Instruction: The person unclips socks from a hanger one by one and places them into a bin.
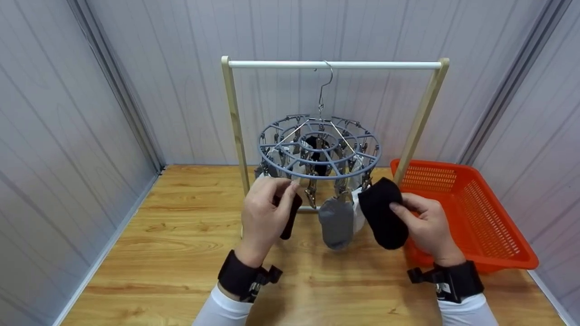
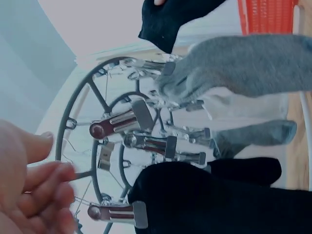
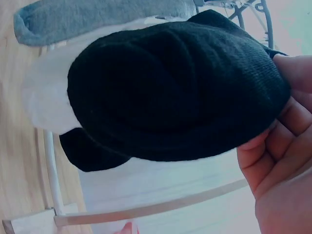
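My right hand (image 1: 423,224) pinches a black sock (image 1: 384,213) between thumb and fingers, at the right side of a round grey clip hanger (image 1: 319,174). In the right wrist view this sock (image 3: 175,92) fills the middle, its far end loose. My left hand (image 1: 267,213) is at the hanger's left front, fingers loosely bent. The left wrist view shows nothing between thumb and fingers of the left hand (image 2: 36,190). Close to it, a metal clip (image 2: 119,213) grips another black sock (image 2: 214,200). A grey sock (image 1: 336,223) hangs at the front, beside a white sock (image 1: 357,210).
The hanger hooks onto the white bar (image 1: 335,65) of a wooden-sided stand (image 1: 234,122). An orange basket (image 1: 507,217) sits behind and right of my right hand on the wooden table (image 1: 181,253). An unloaded clip (image 1: 311,197) dangles between my hands. Panelled walls enclose the table.
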A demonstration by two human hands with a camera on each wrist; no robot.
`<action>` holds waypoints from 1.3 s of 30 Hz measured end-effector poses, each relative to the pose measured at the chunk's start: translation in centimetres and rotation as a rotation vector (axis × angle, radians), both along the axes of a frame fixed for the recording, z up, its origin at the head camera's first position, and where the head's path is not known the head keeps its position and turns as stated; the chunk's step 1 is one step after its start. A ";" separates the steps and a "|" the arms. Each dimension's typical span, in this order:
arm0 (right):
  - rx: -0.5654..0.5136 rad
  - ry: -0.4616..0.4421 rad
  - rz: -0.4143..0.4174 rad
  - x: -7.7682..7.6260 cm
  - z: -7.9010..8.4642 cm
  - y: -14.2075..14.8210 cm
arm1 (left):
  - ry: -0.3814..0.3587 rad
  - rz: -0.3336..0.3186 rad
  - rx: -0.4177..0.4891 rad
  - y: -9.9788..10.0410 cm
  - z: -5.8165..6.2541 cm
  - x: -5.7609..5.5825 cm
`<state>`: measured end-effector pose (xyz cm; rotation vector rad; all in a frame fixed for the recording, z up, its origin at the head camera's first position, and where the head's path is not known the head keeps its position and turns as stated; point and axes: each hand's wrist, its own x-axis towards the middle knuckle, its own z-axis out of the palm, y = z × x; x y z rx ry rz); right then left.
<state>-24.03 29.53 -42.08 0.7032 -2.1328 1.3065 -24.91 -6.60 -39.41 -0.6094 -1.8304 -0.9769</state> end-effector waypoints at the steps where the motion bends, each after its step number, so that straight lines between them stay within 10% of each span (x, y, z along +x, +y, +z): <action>1: -0.008 -0.010 -0.012 0.0 0.0 0.1 | 0.031 0.016 0.000 0.0 0.0 -0.1; 11: -0.105 -0.047 -0.158 -0.3 0.3 1.1 | 0.080 0.145 -0.143 -0.3 -0.8 -1.0; 25: -0.141 -0.101 -0.493 -0.6 0.8 3.7 | 0.113 0.126 -0.157 -0.3 -0.9 -1.3; 33: -0.019 -0.196 -0.720 -0.8 0.6 5.3 | 0.085 0.090 -0.179 -0.3 -0.8 -1.1; 39: 0.220 -0.408 -0.682 -1.0 0.5 6.0 | 0.063 0.079 -0.210 -0.4 -0.9 -0.9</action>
